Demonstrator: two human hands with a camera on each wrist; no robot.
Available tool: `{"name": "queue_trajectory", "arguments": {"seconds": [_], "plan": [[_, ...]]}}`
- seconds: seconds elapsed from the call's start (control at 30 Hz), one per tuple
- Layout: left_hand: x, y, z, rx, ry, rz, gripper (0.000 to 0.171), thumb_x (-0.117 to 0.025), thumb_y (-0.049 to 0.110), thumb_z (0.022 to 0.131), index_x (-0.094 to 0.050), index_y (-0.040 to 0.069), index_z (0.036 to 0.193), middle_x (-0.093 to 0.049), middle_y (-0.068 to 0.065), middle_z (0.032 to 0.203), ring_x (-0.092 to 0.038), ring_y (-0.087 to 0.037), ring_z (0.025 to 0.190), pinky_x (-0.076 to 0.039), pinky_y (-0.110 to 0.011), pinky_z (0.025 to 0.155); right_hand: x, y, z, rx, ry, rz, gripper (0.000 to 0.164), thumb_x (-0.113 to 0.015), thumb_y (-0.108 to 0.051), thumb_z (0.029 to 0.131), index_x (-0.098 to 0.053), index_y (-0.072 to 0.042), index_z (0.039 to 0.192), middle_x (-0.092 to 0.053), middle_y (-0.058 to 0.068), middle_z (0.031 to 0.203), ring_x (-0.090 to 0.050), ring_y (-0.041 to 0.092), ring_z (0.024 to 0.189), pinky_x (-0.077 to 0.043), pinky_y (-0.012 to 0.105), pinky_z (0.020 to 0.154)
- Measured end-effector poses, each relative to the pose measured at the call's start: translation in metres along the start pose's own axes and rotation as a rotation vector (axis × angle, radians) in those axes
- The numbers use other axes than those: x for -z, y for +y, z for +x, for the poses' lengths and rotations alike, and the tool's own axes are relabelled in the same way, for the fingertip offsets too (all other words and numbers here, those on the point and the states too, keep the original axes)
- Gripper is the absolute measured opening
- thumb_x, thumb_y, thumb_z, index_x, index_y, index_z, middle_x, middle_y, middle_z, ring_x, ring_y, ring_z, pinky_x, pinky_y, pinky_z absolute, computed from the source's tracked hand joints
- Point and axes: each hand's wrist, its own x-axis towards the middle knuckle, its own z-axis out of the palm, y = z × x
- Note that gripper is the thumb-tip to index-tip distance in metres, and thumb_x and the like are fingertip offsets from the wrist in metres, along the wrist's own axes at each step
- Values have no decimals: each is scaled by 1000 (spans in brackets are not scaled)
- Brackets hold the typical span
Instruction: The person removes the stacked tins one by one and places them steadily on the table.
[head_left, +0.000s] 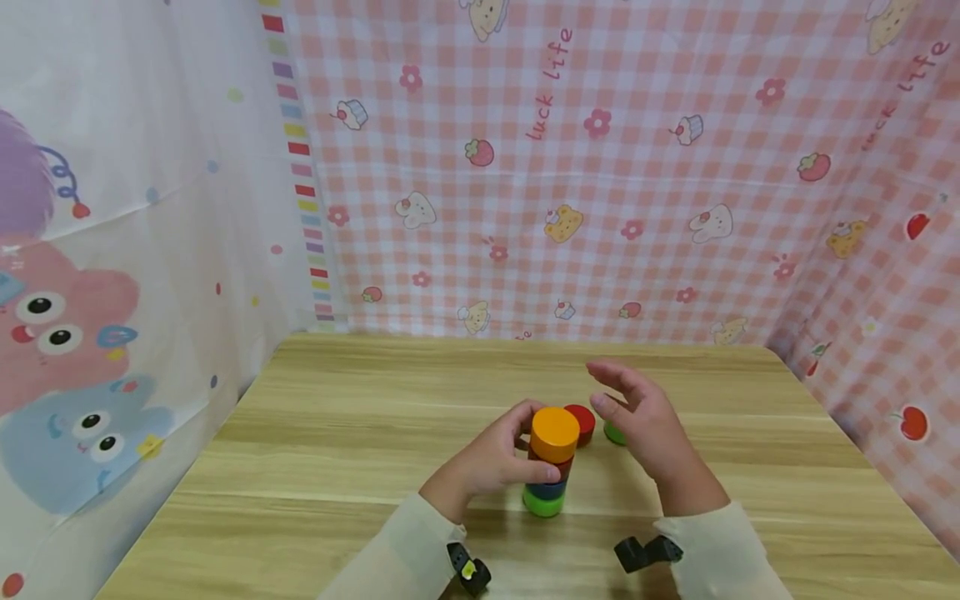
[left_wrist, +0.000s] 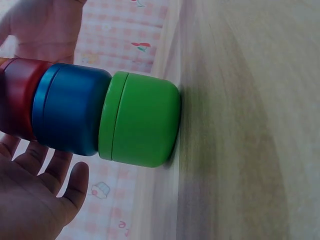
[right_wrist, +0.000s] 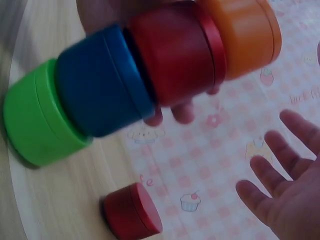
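Four small round lidded canisters stand in one column on the table: orange [head_left: 555, 429] on top, then red [right_wrist: 175, 52], blue [left_wrist: 75, 107] and green [left_wrist: 145, 120] at the bottom. My left hand [head_left: 487, 458] grips this stack around its upper middle, thumb across the front and fingers curled behind. To the right, my right hand [head_left: 651, 429] is held apart from the stack, fingers extended and touching nothing. Just behind the stack sits a second red canister [head_left: 582, 425]. Another green canister [head_left: 614, 433] is partly hidden by my right hand.
A wood-grain table [head_left: 337, 433] lies under everything. Pink checked cloth [head_left: 525, 183] hangs behind it and along the right side. White cloth [head_left: 202, 275] with cartoon figures hangs at the left. Black camera straps sit at both wrists.
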Motion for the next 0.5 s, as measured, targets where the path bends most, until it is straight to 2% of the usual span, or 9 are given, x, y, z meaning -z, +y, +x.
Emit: {"name": "queue_trajectory", "arguments": {"seconds": [0.07,0.13,0.27,0.5], "plan": [[0,-1,0,-4,-8,5,59,-83,26,92,-52,19,142,-64,4,132,-58,-17,119,-45,-44,109,-3,-1,-1,37,-49,23,48,-63,-23,107,-53,0,149,-51,18,156,-43,37,147,-47,24,110],[0,-2,0,-5,-13,10,60,-82,26,92,-51,18,143,-64,3,133,-58,-16,119,-45,-44,109,-5,0,-1,63,-106,51,47,-63,-20,106,-53,1,148,-50,21,156,-44,40,144,-48,19,103],[-2,-2,0,7,-17,17,60,-82,22,92,-51,18,143,-63,1,133,-58,-16,119,-45,-41,109,-8,3,-2,84,-226,121,50,-65,-17,104,-51,3,148,-46,26,155,-52,42,137,-56,26,99],[-2,-5,1,15,-12,38,59,-82,20,92,-51,18,142,-62,1,132,-58,-15,117,-45,-39,107,-9,9,0,92,-397,222,59,-72,-15,100,-48,5,149,-53,25,146,-65,25,124,-58,33,98]]}}
